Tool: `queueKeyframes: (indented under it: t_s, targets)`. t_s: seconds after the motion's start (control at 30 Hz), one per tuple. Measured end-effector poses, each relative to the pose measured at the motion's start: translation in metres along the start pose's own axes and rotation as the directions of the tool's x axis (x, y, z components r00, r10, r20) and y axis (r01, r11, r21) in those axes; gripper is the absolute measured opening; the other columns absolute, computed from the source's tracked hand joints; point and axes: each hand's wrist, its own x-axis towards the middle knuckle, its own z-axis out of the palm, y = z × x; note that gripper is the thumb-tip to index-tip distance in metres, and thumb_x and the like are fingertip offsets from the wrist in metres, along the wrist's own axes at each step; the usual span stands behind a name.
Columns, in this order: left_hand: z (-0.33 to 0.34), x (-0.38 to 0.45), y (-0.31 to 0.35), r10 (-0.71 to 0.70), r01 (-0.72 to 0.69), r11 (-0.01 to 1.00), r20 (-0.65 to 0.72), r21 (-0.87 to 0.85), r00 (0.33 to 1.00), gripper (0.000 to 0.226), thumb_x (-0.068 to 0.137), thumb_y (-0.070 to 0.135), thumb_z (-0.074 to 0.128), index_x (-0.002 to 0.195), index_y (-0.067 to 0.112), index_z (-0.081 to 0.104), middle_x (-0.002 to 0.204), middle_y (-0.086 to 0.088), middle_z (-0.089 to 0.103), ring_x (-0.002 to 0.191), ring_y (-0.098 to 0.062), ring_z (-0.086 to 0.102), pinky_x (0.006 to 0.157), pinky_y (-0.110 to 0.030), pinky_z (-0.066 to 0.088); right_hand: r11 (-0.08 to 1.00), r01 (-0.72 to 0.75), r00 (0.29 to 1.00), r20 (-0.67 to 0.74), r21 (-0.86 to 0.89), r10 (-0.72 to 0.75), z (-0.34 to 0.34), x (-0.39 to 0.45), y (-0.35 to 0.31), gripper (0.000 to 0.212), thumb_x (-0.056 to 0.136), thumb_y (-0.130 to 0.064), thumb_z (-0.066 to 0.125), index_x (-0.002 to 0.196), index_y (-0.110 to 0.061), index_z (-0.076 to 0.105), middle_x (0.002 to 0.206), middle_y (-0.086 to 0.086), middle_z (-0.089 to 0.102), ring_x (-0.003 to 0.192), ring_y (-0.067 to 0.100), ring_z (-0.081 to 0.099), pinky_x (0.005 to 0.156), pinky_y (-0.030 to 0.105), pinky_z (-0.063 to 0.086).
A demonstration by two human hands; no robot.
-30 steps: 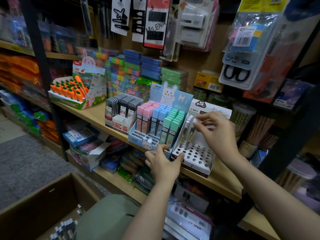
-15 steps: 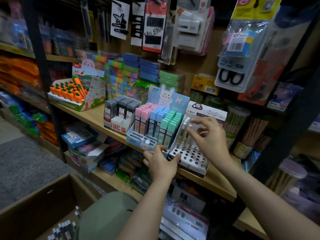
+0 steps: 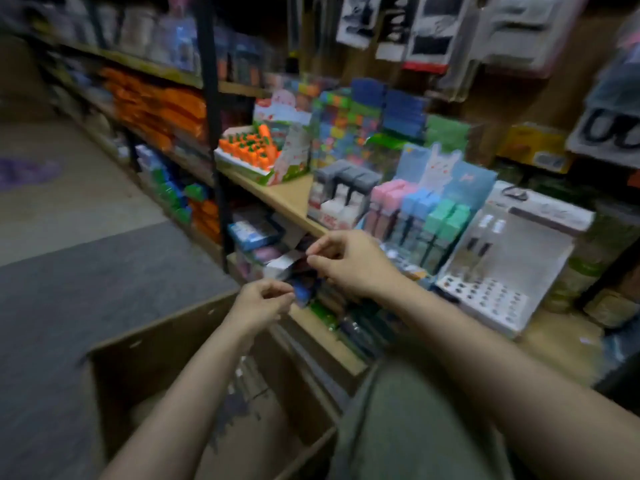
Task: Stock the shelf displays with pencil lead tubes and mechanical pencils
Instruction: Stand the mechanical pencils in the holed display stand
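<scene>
Blur smears the whole view. Both hands hang in front of the wooden shelf (image 3: 287, 199), over the open brown cardboard box (image 3: 166, 341) on the floor. The left hand (image 3: 259, 306) has its fingers curled with thumb and fingertips together; whether it pinches anything cannot be told. The right hand (image 3: 349, 261) is likewise loosely curled, its contents unclear. On the shelf, the blue rabbit-printed display of pastel pencil lead tubes (image 3: 420, 223) stands just beside the white perforated pencil stand (image 3: 498, 271), which carries two mechanical pencils (image 3: 485, 237).
</scene>
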Motion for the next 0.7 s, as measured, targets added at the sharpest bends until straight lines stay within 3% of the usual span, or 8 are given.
queueKeyframes:
  t_s: [0.03,0.1,0.2,0.33,0.4,0.47,0.53,0.7]
  targets:
    - [-0.016,-0.001,-0.024,-0.052,0.05,0.999,-0.076,-0.021,0.996,0.013,0.091,0.007,0.063,0.081,0.015,0.065,0.076,-0.006,0.065,0.069,-0.014,0.058,0.056,-0.017,0.048,0.999,-0.035,0.995,0.092,-0.028,0.038,0.025,0.005,0.002,0.012,0.086,-0.023,0.07,0.076,-0.027,0.067,0.073,-0.01,0.068,0.066,0.005,0.061,0.075,0.031,0.056]
    - [-0.042,-0.001,-0.076,-0.156,0.148,0.988,-0.246,-0.053,0.957,0.01,0.091,0.007,0.064,0.081,0.009,0.068,0.081,-0.014,0.067,0.074,-0.022,0.06,0.071,-0.028,0.054,0.991,-0.106,0.967,0.222,-0.084,0.122,0.077,0.014,0.012,0.012,0.085,-0.024,0.07,0.073,-0.026,0.066,0.077,-0.007,0.071,0.074,0.012,0.066,0.081,0.031,0.055]
    - [-0.064,-0.002,-0.153,-0.374,0.317,0.927,-0.437,-0.199,0.818,0.01,0.09,0.009,0.063,0.083,0.004,0.069,0.096,-0.022,0.07,0.094,-0.035,0.064,0.089,-0.042,0.051,0.973,-0.184,0.917,0.332,-0.138,0.22,0.154,0.013,0.041,0.005,0.085,-0.02,0.069,0.087,-0.025,0.068,0.099,0.002,0.073,0.093,0.015,0.066,0.081,0.024,0.048]
    - [-0.064,-0.004,-0.244,-0.635,0.554,0.772,-0.399,-0.312,0.661,0.027,0.095,0.016,0.054,0.101,-0.009,0.064,0.11,-0.029,0.065,0.108,-0.042,0.061,0.096,-0.047,0.049,0.936,-0.318,0.851,0.39,-0.152,0.352,0.239,0.002,0.089,0.027,0.091,-0.024,0.062,0.116,-0.013,0.064,0.112,0.009,0.069,0.107,0.024,0.063,0.081,0.021,0.041]
    - [-0.06,-0.006,-0.278,-0.679,0.609,0.732,-0.403,-0.305,0.614,0.024,0.094,0.014,0.056,0.097,-0.007,0.065,0.107,-0.03,0.066,0.105,-0.043,0.061,0.093,-0.046,0.05,0.915,-0.34,0.812,0.423,-0.219,0.403,0.27,-0.002,0.115,0.039,0.096,-0.024,0.056,0.132,-0.008,0.054,0.124,0.014,0.063,0.117,0.028,0.056,0.091,0.025,0.041]
    - [-0.056,-0.004,-0.3,-0.69,0.632,0.718,-0.416,-0.292,0.592,0.011,0.091,0.011,0.06,0.09,0.001,0.065,0.103,-0.026,0.068,0.102,-0.042,0.062,0.093,-0.045,0.05,0.903,-0.315,0.78,0.463,-0.291,0.421,0.295,-0.005,0.138,0.059,0.096,-0.019,0.055,0.15,-0.011,0.032,0.139,0.014,0.047,0.131,0.029,0.044,0.104,0.025,0.034]
    - [-0.055,0.004,-0.317,-0.688,0.649,0.717,-0.409,-0.253,0.6,0.003,0.09,0.01,0.063,0.092,0.01,0.061,0.105,-0.02,0.068,0.102,-0.036,0.061,0.095,-0.042,0.049,0.895,-0.309,0.772,0.465,-0.321,0.433,0.316,-0.006,0.158,0.077,0.092,-0.016,0.059,0.155,-0.016,0.015,0.149,0.011,0.033,0.138,0.027,0.036,0.115,0.029,0.029]
    - [-0.058,0.034,-0.335,-0.585,0.642,0.767,-0.44,-0.026,0.681,0.043,0.085,0.013,0.07,0.125,0.007,0.056,0.123,-0.011,0.063,0.113,-0.027,0.059,0.101,-0.035,0.047,0.867,-0.2,0.803,0.43,-0.457,0.411,0.358,0.007,0.194,0.088,0.089,-0.027,0.065,0.154,-0.009,0.008,0.16,0.013,0.012,0.149,0.027,0.013,0.122,0.037,0.017]
